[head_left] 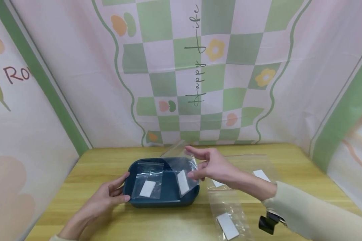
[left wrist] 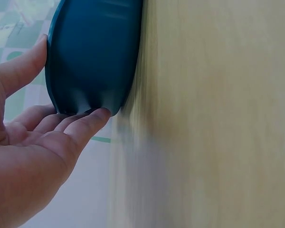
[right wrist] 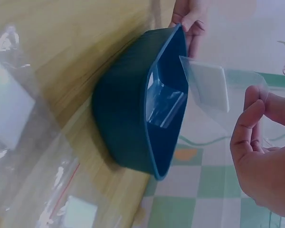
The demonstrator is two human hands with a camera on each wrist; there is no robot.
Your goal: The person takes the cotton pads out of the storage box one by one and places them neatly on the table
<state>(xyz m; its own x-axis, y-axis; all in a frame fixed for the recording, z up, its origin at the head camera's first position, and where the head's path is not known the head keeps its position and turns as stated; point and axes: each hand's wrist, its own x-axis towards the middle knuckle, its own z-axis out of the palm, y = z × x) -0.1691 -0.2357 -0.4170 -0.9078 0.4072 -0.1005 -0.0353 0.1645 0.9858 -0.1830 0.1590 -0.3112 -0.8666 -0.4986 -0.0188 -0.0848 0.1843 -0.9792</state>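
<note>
A dark blue plastic basin (head_left: 163,203) stands on the table. My left hand (head_left: 100,201) holds its left end, with the thumb and fingers against the rim and wall. My right hand (head_left: 218,166) pinches a clear zip bag (head_left: 176,163) over the right part of the basin. A flat white rectangular piece (right wrist: 213,88) sits in the held bag, its kind unclear. Inside the basin, at the left, lies another clear zip bag (head_left: 149,174) with a similar white piece.
On the wooden table (head_left: 178,222), several more clear zip bags (head_left: 229,202) with white pieces lie right of the basin, partly beneath my right forearm. Patterned cloth (head_left: 161,53) hangs behind the table and at both sides. A black clip-like object (head_left: 267,224) hangs at my right sleeve.
</note>
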